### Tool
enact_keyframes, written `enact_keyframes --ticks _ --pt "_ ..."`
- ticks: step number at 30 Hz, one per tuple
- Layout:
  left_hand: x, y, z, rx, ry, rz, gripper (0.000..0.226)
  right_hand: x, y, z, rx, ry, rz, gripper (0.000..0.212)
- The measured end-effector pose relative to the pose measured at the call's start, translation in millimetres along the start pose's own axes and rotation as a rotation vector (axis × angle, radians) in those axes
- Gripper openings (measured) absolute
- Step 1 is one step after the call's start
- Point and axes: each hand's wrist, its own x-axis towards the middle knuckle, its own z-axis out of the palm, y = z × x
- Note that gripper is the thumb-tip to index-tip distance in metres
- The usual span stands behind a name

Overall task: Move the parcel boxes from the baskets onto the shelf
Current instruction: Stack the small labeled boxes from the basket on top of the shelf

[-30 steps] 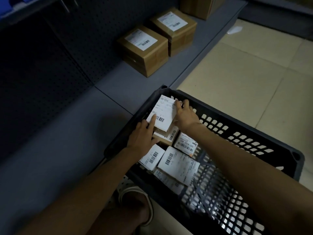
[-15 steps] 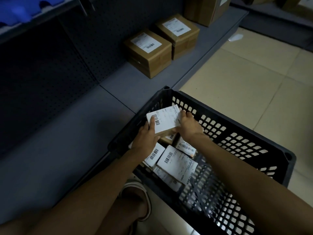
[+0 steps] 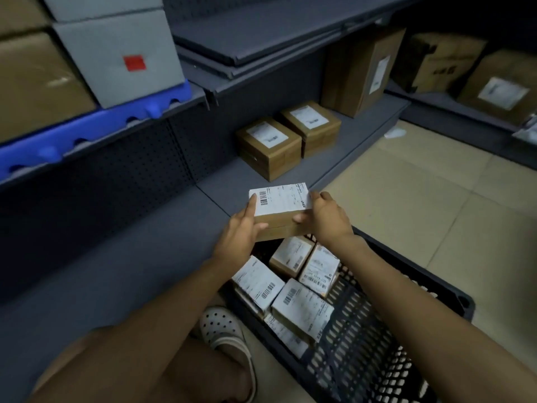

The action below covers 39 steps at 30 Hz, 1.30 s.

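Observation:
A small brown parcel box (image 3: 280, 209) with a white barcode label on top is held level above the far rim of the black plastic basket (image 3: 386, 338). My left hand (image 3: 239, 237) grips its left side and my right hand (image 3: 328, 218) grips its right side. Several more labelled parcel boxes (image 3: 299, 289) lie inside the basket beneath it. The grey bottom shelf (image 3: 130, 257) runs just left of and beyond the held box. Two brown boxes (image 3: 270, 148) (image 3: 312, 126) stand on that shelf further back.
A tall brown carton (image 3: 363, 71) stands at the shelf's far end. An upper shelf at left carries a grey box (image 3: 119, 56) on a blue tray (image 3: 96, 123). More cartons (image 3: 499, 88) sit on a low shelf at right. My sandalled foot (image 3: 226, 330) is beside the basket on the tiled floor.
Both hands have lifted the labelled box up out of the basket toward the shelf. My view has tilted up, showing the upper shelves.

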Motion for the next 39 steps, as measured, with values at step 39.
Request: enact_keyframes --ticks 39 --pt "-175 96 -445 0.169 1.001 0.406 0.074 -119 -389 -237 0.165 0.612 -0.854 0.060"
